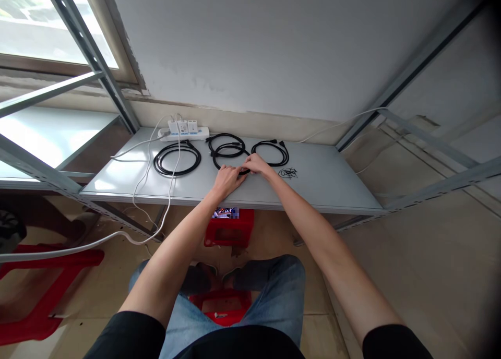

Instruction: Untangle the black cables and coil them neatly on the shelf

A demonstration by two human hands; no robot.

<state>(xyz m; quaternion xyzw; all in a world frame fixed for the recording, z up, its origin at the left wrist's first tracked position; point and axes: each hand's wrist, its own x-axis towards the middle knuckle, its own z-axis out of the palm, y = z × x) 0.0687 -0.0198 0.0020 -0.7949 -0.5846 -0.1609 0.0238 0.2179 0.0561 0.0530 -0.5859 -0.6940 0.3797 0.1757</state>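
Fingers point(234, 171) at coiled black cable point(215, 163)

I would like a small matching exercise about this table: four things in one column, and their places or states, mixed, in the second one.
Things:
1. Power strip
2. Leftmost cable coil
3. Thin black strips
4. Cable coil at the hands

Places or states:
A. In a loose heap, to the right of the right hand
B. Black, with the left hand and the right hand meeting at its near side
C. White, beside the wall
D. Black, with a white cord passing over it

Pairs: 1-C, 2-D, 3-A, 4-B
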